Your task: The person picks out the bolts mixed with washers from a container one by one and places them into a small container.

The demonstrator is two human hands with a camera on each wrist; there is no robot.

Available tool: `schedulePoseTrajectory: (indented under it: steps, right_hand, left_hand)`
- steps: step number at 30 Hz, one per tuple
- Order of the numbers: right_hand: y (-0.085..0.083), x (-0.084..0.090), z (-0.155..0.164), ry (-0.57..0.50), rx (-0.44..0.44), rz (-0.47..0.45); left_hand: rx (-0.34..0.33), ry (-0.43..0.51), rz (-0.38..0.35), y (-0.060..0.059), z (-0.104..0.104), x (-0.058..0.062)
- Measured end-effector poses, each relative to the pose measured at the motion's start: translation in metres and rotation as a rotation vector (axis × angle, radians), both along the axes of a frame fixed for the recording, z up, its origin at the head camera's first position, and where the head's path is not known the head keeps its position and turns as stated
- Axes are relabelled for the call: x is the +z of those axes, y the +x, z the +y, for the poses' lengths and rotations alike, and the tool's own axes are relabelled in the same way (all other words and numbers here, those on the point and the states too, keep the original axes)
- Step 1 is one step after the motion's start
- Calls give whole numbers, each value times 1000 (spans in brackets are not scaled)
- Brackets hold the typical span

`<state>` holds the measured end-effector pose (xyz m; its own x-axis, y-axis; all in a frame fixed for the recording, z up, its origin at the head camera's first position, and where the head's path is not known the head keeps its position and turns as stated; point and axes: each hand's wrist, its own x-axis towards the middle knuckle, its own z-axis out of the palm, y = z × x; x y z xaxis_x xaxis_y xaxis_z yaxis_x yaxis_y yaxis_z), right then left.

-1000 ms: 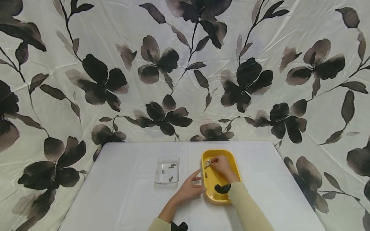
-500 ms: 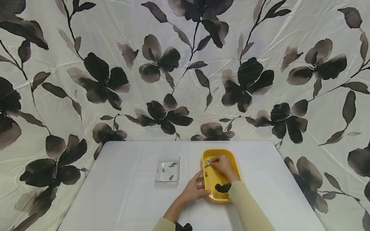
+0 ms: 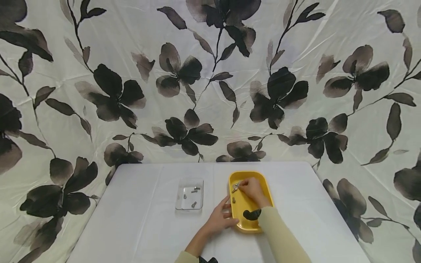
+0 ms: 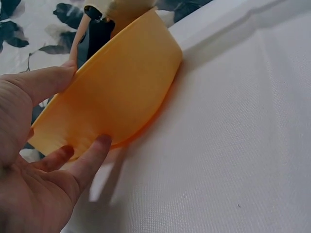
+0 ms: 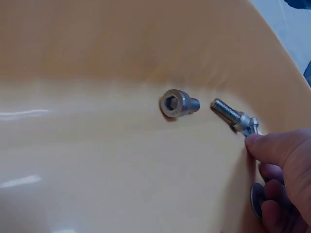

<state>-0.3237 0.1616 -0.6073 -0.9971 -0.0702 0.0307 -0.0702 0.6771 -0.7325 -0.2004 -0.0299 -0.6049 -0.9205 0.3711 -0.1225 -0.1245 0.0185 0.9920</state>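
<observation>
A yellow tray (image 3: 268, 190) is seen on the white-covered table (image 3: 138, 226), right of the table's middle. The right hand (image 3: 251, 188) is placed inside the tray, toward its far end, and a small silver bolt (image 3: 235, 187) is pinched between its thumb and fingertips. In the right wrist view the bolt (image 5: 232, 116) is held by its head, with the threaded shank pointing away from the fingers (image 5: 277, 148) and raised just off the tray floor. A second bolt (image 5: 179, 104), with a hexagonal socket in its head, is seen lying on the tray floor just beside the held one, apart from it; in the head view it (image 3: 234, 200) lies nearer the person than the held bolt. A further round metal piece is partly hidden under the right fingers, and what it is cannot be told.

The left hand (image 3: 221, 218) is set against the tray's left outer wall near its close corner. In the left wrist view the thumb and fingers (image 4: 92, 155) are spread loosely and laid on the yellow wall (image 4: 121, 92), not curled round it.

The two hands are kept apart, with the tray's left wall between them.

A clear shallow box (image 3: 179, 199) stands left of the tray, apart from it, and three small bolts are seen inside it. A dark object (image 3: 250, 214) lies at the near end of the tray, beside the right sleeve (image 3: 279, 237). A flower-printed cloth (image 3: 197, 80) hangs behind the table.
</observation>
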Motion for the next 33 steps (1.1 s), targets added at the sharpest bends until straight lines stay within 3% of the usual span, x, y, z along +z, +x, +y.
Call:
schedulePoseTrajectory:
  steps: [9, 15, 27, 33]
  right_hand:
    - [-5, 0, 6, 12, 60, 5]
    - [-5, 2, 7, 46, 101, 5]
    - [1, 1, 5, 73, 81, -28]
    - [2, 1, 8, 57, 116, -47]
  left_hand:
    - [-19, 63, -1, -1, 2, 2]
    - [-13, 49, -15, -1, 2, 3]
    - [-21, 24, 6, -1, 3, 3]
    - [-7, 57, -23, 0, 4, 1]
